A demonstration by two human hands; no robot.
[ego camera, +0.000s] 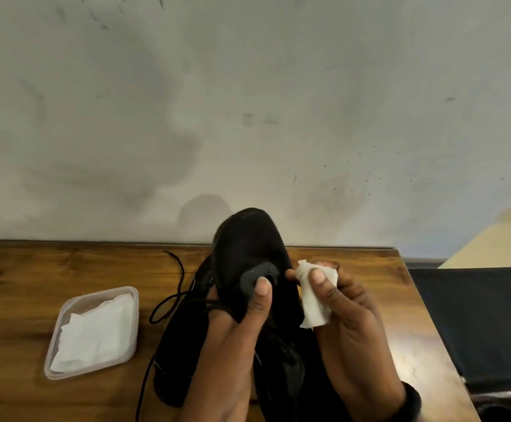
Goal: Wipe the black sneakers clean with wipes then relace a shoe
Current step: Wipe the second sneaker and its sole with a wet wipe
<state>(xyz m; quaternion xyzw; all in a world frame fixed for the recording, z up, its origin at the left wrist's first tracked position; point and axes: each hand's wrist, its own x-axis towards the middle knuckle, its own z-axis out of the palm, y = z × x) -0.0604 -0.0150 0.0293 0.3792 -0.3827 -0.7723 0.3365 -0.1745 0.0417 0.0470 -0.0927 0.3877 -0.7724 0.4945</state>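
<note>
on my feed, left hand [242, 339] gripping a black sneaker [248, 239] toe away, above the table [34, 284], right hand [348, 315] pinching a crumpled wipe [312, 300] just beside it, second sneaker [181, 345] lying underneath, wipes tray [137, 321] off left

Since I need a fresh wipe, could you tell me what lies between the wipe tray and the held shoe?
In the head view, the second shoe and a loose lace lie on the table between the tray and the held shoe.
</note>
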